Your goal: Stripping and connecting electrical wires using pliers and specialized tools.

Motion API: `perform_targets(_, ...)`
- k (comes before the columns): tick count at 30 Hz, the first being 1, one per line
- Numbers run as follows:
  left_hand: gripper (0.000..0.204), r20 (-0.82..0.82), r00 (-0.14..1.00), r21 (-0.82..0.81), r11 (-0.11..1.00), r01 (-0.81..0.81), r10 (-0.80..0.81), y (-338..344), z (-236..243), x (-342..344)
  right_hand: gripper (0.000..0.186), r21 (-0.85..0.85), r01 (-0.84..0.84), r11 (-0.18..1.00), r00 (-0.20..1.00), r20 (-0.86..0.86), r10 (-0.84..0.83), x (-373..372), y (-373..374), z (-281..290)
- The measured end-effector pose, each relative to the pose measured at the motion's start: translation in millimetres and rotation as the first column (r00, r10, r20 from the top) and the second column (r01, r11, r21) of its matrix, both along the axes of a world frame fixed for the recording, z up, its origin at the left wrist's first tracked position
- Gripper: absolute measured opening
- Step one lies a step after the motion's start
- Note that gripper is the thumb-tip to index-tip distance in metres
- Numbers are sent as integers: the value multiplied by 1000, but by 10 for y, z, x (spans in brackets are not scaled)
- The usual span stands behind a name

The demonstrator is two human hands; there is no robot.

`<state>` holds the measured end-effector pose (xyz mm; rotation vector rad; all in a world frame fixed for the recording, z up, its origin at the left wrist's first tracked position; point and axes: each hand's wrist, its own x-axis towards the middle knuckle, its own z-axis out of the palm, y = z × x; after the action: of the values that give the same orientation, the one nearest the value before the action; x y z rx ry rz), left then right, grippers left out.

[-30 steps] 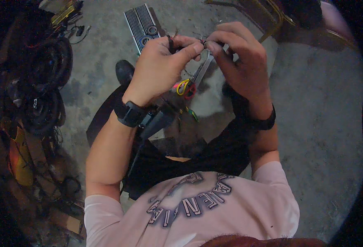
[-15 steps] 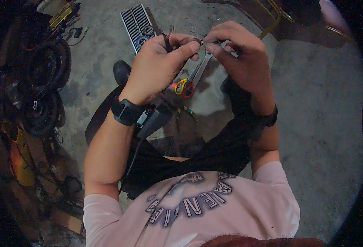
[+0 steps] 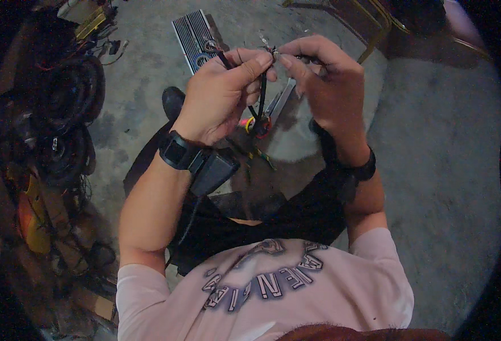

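My left hand (image 3: 221,94) pinches a black cable (image 3: 262,91) that loops down between my hands. My right hand (image 3: 333,85) has thumb and forefinger closed on the frayed end (image 3: 274,52) of the cable, where pale, thin strands show; their fine detail is too small to tell. Below my fingers lie scissors (image 3: 284,92) with yellow and red handles, partly hidden by the cable. A small green-and-yellow item (image 3: 265,159) is lower down. A black box-like device (image 3: 215,173) sits by my left wrist.
Beyond my hands a silver ribbed case (image 3: 189,35) lies on the concrete floor (image 3: 432,148). Round black speaker-like objects (image 3: 68,96), tangled wires and a yellow-orange item (image 3: 34,213) crowd the left side. Metal-framed furniture (image 3: 375,34) stands at the top right.
The black cable now hangs in a loop between my hands, across the scissors. Pale strands now stand up at my fingertips. Both hands have shifted slightly.
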<state>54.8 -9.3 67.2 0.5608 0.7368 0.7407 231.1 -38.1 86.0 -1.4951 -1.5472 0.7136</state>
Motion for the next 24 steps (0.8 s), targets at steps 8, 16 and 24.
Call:
perform_targets(8, 14, 94, 996, -78, 997, -1, 9, -67, -137, 84, 13, 233, -9, 972, 991, 131, -22, -55, -116, -155)
perform_targets(16, 17, 116, 992, -84, 996, -42, 51, -60, -91, 106, 15, 412, 9, 911, 995, 88, -50, -101, -87, -240)
perform_targets(24, 15, 132, 991, -12, 1000, -14, 16, -18, -171, 121, 8, 133, 165, 977, 984, -88, -154, -37, -113, -206)
